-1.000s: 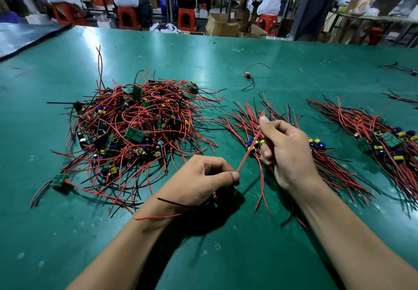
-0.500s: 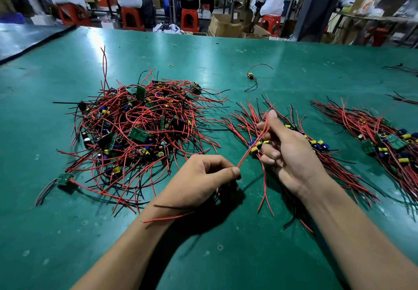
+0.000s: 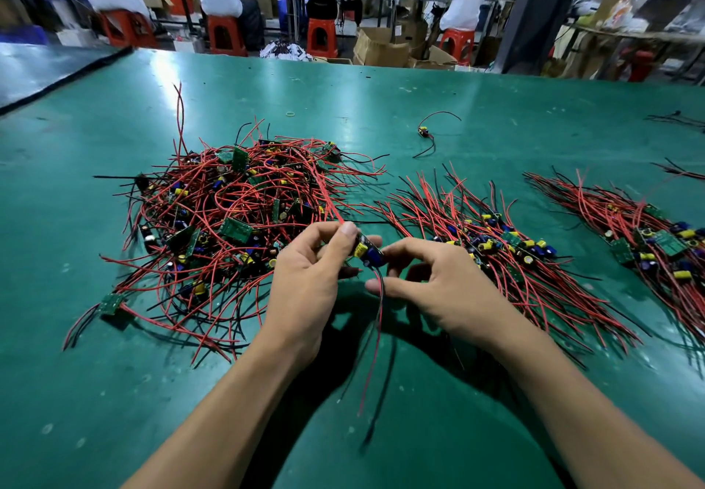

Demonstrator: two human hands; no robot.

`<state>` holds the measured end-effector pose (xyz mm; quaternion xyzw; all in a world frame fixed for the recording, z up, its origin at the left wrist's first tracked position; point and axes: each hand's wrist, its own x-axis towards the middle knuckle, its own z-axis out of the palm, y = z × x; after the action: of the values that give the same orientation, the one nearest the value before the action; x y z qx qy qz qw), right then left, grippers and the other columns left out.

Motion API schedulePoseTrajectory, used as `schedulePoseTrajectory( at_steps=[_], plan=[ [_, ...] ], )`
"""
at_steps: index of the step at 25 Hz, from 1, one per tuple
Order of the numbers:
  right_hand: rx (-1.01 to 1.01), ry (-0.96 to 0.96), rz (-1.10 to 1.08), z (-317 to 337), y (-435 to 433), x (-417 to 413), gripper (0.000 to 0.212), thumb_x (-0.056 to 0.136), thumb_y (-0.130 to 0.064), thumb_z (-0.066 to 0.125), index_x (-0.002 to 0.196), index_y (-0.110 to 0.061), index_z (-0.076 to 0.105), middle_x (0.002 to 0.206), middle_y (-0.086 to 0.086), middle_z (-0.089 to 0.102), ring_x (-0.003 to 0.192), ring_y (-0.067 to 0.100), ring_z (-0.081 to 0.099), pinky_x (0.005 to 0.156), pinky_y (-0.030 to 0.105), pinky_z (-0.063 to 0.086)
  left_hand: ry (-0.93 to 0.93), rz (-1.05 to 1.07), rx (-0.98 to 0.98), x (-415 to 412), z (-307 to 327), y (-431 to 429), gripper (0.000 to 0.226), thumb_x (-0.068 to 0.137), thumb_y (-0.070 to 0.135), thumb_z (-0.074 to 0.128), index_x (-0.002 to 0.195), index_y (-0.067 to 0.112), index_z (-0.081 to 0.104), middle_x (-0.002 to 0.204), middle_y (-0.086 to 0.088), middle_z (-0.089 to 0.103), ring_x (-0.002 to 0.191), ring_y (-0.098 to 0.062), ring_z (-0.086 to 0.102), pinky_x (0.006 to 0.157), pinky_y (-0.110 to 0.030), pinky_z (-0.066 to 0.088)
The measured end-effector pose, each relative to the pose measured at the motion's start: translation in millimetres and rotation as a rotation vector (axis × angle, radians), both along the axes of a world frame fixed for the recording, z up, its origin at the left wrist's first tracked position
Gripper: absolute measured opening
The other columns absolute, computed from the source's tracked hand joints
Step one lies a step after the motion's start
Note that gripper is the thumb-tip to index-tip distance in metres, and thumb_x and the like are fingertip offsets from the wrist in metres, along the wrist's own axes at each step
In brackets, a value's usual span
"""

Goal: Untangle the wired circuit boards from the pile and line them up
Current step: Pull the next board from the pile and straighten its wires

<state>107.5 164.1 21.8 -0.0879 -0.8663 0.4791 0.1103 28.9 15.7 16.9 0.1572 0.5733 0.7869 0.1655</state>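
Note:
A tangled pile [image 3: 229,217] of green circuit boards with red and black wires lies left of centre on the green table [image 3: 381,99]. My left hand [image 3: 309,286] is raised beside the pile's right edge, thumb and fingers pinching a small wired board [image 3: 368,253] with yellow and blue capacitors. A red wire runs from it up toward the pile; red and black wires hang down from it. My right hand [image 3: 442,290] meets it, index tip at the board's end and thumb against the hanging wires. Two lined-up rows lie at centre right [image 3: 496,244] and far right [image 3: 648,236].
A lone wired board [image 3: 423,133] and a yellow rubber band [image 3: 290,114] lie farther back on the table. Loose wires [image 3: 675,119] sit near the right edge. Beyond the far edge are seated people, orange stools [image 3: 223,32] and cardboard boxes [image 3: 381,50].
My right hand has left the middle row and moved left. My left hand has risen off the table. Both now meet on one board between the pile and the row.

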Motion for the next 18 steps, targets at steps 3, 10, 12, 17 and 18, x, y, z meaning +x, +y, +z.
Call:
schedulePoseTrajectory(
  at_steps=[3,10,12,17,18],
  plan=[
    [-0.076,0.061,-0.005,1.3,-5.6,0.1,0.030,0.072,-0.054,0.082,0.092,-0.033,0.072,0.078,-0.008,0.068,0.058,0.007,0.054,0.056,0.033,0.050,-0.051,0.067,0.034,-1.3,2.0,-0.7,0.023,0.083,0.034,0.067,0.091,0.012,0.066,0.093,-0.013,0.075,0.080,-0.028,0.064,0.084,-0.055,0.049],
    [-0.232,0.260,-0.056,2.7,-10.0,-1.8,0.016,0.096,-0.043,0.061,0.098,-0.030,0.071,0.082,0.000,0.072,0.054,0.015,0.060,0.052,0.027,0.049,-0.092,0.014,0.078,-2.9,4.6,-3.6,0.017,0.067,0.031,0.078,0.077,0.018,0.072,0.087,-0.004,0.074,0.082,-0.013,0.068,0.072,-0.029,0.053],
    [-0.391,0.231,-0.103,4.3,-9.3,-5.1,0.016,0.098,-0.033,0.062,0.089,-0.026,0.074,0.076,0.001,0.070,0.049,0.013,0.056,0.050,0.022,0.043,-0.102,-0.070,0.071,-3.0,4.2,-4.8,0.024,0.059,0.031,0.082,0.080,0.020,0.077,0.090,-0.004,0.075,0.085,-0.014,0.068,0.072,-0.027,0.053],
    [-0.821,0.034,-0.010,6.7,0.0,-3.4,0.022,0.080,-0.041,0.071,0.081,-0.020,0.078,0.076,-0.001,0.065,0.049,0.009,0.047,0.045,0.017,0.034,-0.254,-0.287,0.005,-2.4,0.8,-2.5,0.018,0.071,0.021,0.072,0.088,0.014,0.076,0.082,-0.010,0.071,0.066,-0.018,0.067,0.058,-0.024,0.053],
    [-0.776,0.002,0.025,6.9,2.1,-2.4,0.020,0.080,-0.040,0.074,0.080,-0.020,0.077,0.074,-0.001,0.064,0.049,0.009,0.046,0.044,0.016,0.033,-0.290,-0.308,-0.008,-3.8,2.3,-2.2,0.025,0.075,0.028,0.069,0.093,0.010,0.073,0.079,-0.011,0.069,0.061,-0.019,0.065,0.054,-0.024,0.054]
  ],
)
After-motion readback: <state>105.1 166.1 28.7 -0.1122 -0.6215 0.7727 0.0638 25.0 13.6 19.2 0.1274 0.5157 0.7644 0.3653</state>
